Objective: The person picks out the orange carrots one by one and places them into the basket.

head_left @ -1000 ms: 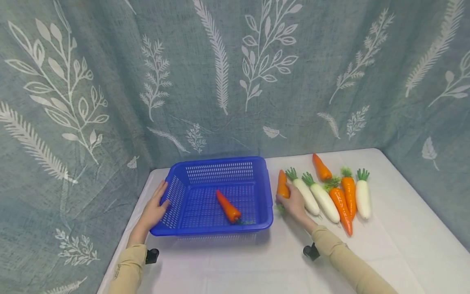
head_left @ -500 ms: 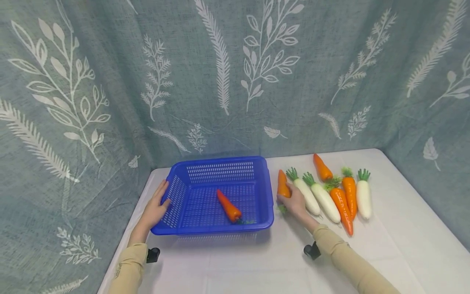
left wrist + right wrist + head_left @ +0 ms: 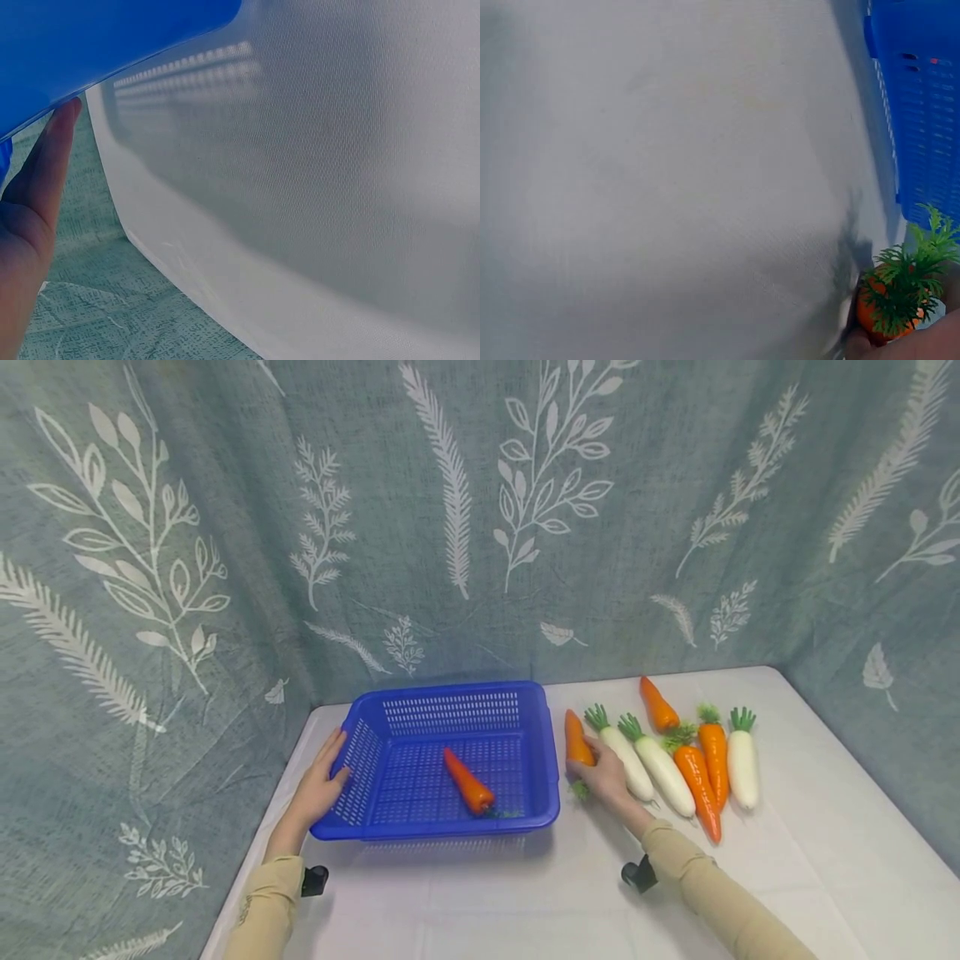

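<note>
At the left side of the blue basket, my left hand rests against the rim, its fingers extended. The left wrist view has a straight finger of the left hand touching the edge of the basket. Inside the basket lies one orange carrot. Right of the basket, my right hand holds another carrot near its leafy end, between thumb and fingers. That carrot's orange top and green leaves show low in the right wrist view, where the hand is mostly cut off.
Two white radishes lie beside the right hand. Beyond them are several carrots and a third radish. A white cloth covers the table, with a patterned curtain behind it.
The carrot under my right hand has turned slightly, its tip now a little nearer the basket. My left hand remains against the rim. The head view has shifted slightly.
</note>
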Motion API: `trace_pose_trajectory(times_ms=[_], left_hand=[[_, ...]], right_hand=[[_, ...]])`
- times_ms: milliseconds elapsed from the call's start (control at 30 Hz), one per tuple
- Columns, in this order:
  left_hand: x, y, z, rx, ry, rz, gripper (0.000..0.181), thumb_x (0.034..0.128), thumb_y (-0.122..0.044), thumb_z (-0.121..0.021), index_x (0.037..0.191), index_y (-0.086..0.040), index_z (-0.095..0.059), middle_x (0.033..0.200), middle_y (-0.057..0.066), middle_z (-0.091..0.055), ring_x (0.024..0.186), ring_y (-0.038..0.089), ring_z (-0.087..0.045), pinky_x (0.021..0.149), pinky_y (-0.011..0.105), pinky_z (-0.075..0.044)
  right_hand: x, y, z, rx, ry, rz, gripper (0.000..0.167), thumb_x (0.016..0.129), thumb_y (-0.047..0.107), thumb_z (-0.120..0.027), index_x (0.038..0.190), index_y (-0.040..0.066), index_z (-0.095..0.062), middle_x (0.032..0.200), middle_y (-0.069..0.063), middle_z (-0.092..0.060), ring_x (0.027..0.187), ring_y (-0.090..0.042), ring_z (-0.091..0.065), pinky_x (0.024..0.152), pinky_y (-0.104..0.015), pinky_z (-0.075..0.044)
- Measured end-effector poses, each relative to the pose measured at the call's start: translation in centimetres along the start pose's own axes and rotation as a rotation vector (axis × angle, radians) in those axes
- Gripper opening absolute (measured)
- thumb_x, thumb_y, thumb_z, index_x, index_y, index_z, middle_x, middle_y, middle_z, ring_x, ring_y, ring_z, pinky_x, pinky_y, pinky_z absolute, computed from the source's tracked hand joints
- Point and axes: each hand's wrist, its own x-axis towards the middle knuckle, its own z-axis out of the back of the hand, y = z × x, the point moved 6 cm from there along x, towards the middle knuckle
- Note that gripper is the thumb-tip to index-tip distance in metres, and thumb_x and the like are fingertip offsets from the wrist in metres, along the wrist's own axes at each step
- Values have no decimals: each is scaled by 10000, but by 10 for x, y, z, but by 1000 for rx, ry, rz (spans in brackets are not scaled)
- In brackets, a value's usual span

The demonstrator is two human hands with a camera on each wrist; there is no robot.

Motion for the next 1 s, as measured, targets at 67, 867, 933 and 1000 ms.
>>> trace_pose_trajectory(times_ms=[67, 867, 933, 1000], left_hand=[[1, 1, 0, 2, 1, 5, 586, 931, 44, -418, 1469, 84, -190, 1556, 282, -91, 1421, 492, -87, 1144, 624, -110], [3, 9, 0, 20, 2, 16, 590, 936, 28, -408, 1480, 60, -181, 1567, 259, -82, 1428, 479, -83, 1149, 617, -105], [3, 9, 0, 21, 3, 15, 591, 937, 25, -407, 1480, 60, -178, 1567, 260, -82, 1429, 477, -81, 1150, 615, -104], [3, 9, -1, 21, 2, 11, 590, 935, 26, -407, 1478, 65, -180, 1563, 266, -86, 1428, 479, -83, 1151, 614, -103]], right_hand=[[0, 0, 0, 7, -2, -4, 626, 863, 147, -635, 1421, 10, -385, 1457, -241, -399, 1324, -386, -415, 1123, -501, -330], [-4, 9, 22, 11, -1, -16, 549, 882, 160, -643, 1381, 24, -459, 1423, -224, -454, 1260, -350, -480, 1077, -479, -402], [-5, 11, 24, 19, 10, -10, 549, 894, 165, -630, 1390, 22, -444, 1433, -228, -440, 1275, -361, -467, 1080, -481, -398], [-6, 13, 27, 35, 20, -9, 554, 901, 179, -623, 1398, 24, -432, 1445, -225, -426, 1299, -370, -448, 1084, -479, -394]])
